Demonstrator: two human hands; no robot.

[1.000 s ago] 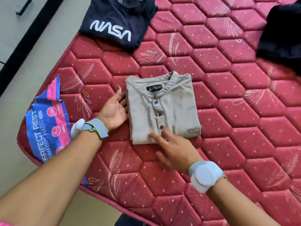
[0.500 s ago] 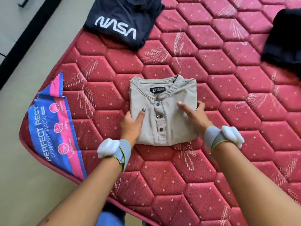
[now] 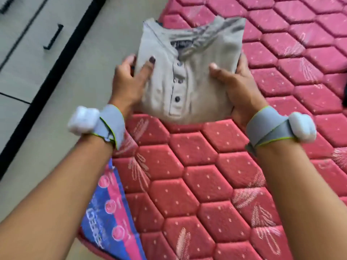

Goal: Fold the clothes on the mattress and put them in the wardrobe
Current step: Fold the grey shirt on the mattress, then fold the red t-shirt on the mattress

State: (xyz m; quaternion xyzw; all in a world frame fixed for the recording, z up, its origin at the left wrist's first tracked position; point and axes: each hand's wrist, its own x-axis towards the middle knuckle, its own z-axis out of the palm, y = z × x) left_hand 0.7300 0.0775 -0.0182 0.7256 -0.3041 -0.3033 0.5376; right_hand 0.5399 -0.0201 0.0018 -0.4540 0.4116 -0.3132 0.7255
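Folded beige shirt (image 3: 187, 72) is what I am gripping at both sides, left hand (image 3: 129, 79) and right hand (image 3: 238, 87) clamping it above the red mattress (image 3: 206, 184) edge.

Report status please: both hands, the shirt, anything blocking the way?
Left hand and right hand grip the folded beige shirt by its sides. Shirt lifted off the red mattress. Nothing visible in the way.
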